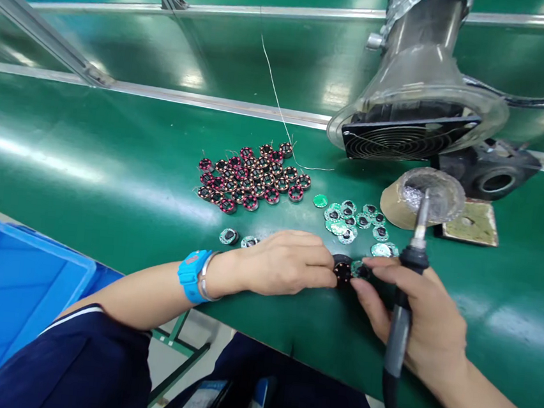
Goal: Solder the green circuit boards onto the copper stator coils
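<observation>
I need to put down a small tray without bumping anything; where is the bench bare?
Widest: the green bench left of the coil rings, between metal rail and blue bin. Another patch lies right of the yellowish pad and right hand. Crowded: beyond the hands, where green discs, pot and pad sit close.

"What's that dark ring [342,272], just right of centre?"

"Round, with small coppery dots on its face. The green disc [360,270], black in the middle, sits right beside it."

"And the iron [399,332]?"

"Lower right, black and grey, metal tip towards the top, cord trailing down."
</observation>
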### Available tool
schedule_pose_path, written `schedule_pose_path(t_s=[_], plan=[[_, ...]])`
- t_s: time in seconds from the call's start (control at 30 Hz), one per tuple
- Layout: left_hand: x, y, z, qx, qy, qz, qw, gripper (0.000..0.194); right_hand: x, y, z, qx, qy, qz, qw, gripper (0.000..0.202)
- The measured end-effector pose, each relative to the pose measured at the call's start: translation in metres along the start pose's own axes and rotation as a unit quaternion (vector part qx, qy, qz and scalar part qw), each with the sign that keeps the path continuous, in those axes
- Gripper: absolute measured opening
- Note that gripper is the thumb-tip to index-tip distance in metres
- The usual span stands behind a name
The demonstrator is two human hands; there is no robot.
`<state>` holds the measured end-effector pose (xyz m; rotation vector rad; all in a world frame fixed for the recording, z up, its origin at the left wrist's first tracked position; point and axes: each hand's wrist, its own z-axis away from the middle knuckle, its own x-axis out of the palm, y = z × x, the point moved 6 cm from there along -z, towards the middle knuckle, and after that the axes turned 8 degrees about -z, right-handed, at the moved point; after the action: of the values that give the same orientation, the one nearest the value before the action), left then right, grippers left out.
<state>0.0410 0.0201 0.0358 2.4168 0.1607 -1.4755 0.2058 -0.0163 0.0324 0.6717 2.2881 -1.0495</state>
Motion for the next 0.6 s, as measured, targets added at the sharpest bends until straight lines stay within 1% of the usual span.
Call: schedule_pose_path(t_s=[0.07,0.13,0.2,0.27,0.3,0.33,0.43,0.5,0.6], plan=[[-0.008,-0.003,0.004,-0.007,-0.028,-0.012,0.999,0.027,0.009,-0.006,0.001,-0.011,-0.008,-0.013,1.0,0.021],[-0.013,-0.007,0.005,-0.028,-0.055,0.001,0.998,0.025,0.016,-0.009,0.002,-0.025,-0.014,0.004,1.0,0.02],[-0.014,-0.012,0.005,-0.073,-0.072,0.036,0.994,0.018,0.02,-0.011,0.004,-0.041,-0.017,0.033,0.998,0.022],[-0.009,-0.019,0.005,-0.145,-0.079,0.088,0.982,0.008,0.021,-0.013,0.005,-0.057,-0.017,0.055,0.997,0.025],[-0.005,-0.021,0.005,-0.182,-0.081,0.115,0.973,0.01,0.02,-0.014,0.006,-0.062,-0.015,0.057,0.996,0.028],[0.0,-0.023,0.005,-0.213,-0.083,0.139,0.964,0.018,0.019,-0.014,0.006,-0.064,-0.015,0.053,0.996,0.03],[0.014,-0.023,0.004,-0.259,-0.086,0.183,0.945,0.038,0.017,-0.012,0.006,-0.057,-0.027,0.012,0.998,0.033],[0.019,-0.023,0.004,-0.272,-0.085,0.193,0.939,0.042,0.018,-0.011,0.004,-0.053,-0.037,-0.024,0.998,0.032],[0.024,-0.021,0.003,-0.276,-0.078,0.204,0.936,0.038,0.018,-0.009,0.001,-0.043,-0.044,-0.055,0.997,0.032]])
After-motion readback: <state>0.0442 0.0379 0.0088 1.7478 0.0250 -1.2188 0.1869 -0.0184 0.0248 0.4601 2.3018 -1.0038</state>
